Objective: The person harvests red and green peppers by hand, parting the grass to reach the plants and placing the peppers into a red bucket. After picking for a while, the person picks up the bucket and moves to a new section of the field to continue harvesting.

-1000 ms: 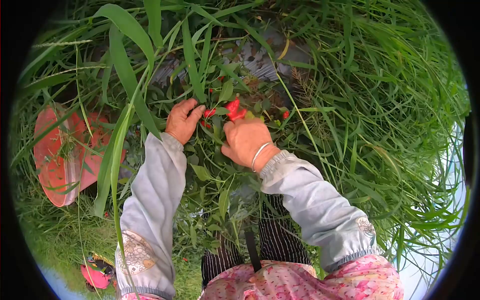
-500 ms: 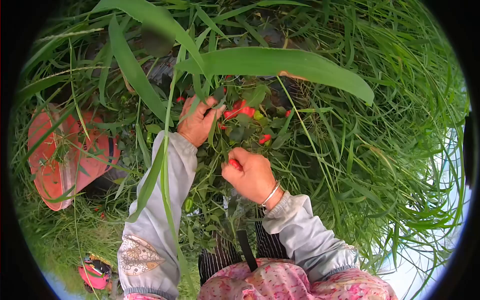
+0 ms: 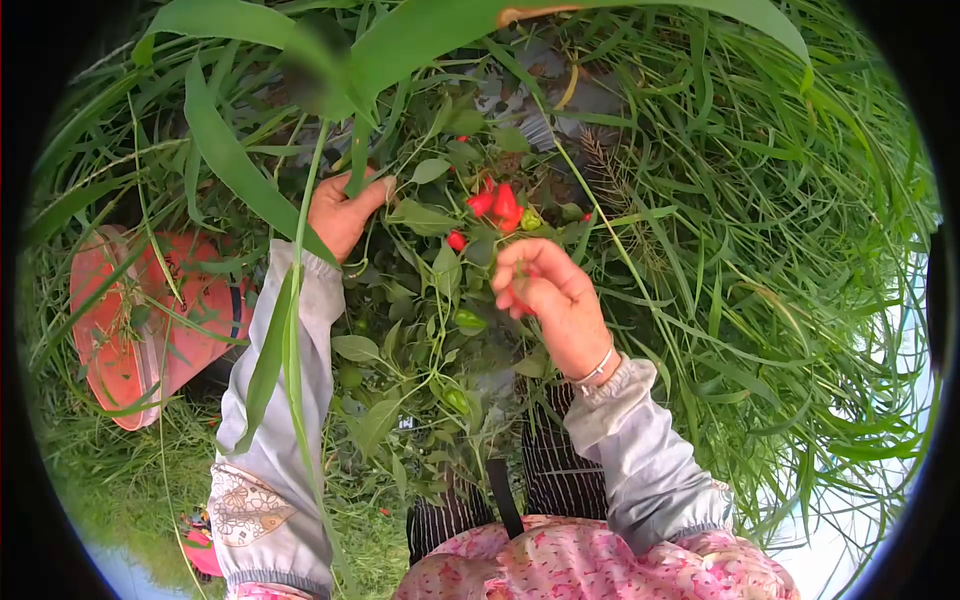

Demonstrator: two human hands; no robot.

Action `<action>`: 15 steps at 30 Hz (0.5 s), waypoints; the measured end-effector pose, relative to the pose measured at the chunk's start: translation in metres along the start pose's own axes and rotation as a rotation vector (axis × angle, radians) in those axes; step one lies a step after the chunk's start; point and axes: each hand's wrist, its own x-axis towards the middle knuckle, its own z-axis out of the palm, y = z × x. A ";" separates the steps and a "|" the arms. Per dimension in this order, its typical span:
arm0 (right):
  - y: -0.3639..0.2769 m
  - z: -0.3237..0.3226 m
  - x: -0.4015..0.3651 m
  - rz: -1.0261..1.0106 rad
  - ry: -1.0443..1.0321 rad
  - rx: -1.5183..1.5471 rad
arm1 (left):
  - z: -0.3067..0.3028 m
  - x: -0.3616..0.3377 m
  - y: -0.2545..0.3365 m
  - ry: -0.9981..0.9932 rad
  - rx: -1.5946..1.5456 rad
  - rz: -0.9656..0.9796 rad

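Observation:
My left hand (image 3: 345, 215) is closed at the left side of a pepper plant (image 3: 425, 215), thumb pressed to fingers on what looks like a thin stem, partly behind a long grass blade. Curled fingers of my right hand (image 3: 560, 315) hold a red pepper (image 3: 520, 298), mostly hidden by them. Just above that hand hangs a cluster of red peppers (image 3: 506, 208) beside a yellow-green pepper (image 3: 531, 219). Another red pepper (image 3: 457, 241) sits between the hands. Lower on the plant are a green pepper (image 3: 468, 319) and a second green pepper (image 3: 455, 401).
An orange-red plastic container (image 3: 190, 290) stands in the grass at left. Broad grass blades (image 3: 430, 50) cross close to the camera. Tall grass (image 3: 740, 230) crowds the right side. Something pink (image 3: 200, 552) is at the lower left.
My right hand has moved up and right with the red pepper. My left hand has shifted left, away from the pepper cluster, and more of the plant shows between the hands.

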 end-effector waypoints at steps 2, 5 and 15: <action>-0.003 -0.011 0.040 -0.200 0.077 -0.438 | 0.003 -0.001 0.005 0.031 -0.111 0.042; -0.011 -0.002 0.074 -0.456 0.108 -1.282 | 0.008 -0.005 0.006 0.074 -0.178 0.046; -0.003 0.015 0.065 -0.373 0.058 -1.366 | 0.034 -0.043 0.095 0.429 1.478 0.736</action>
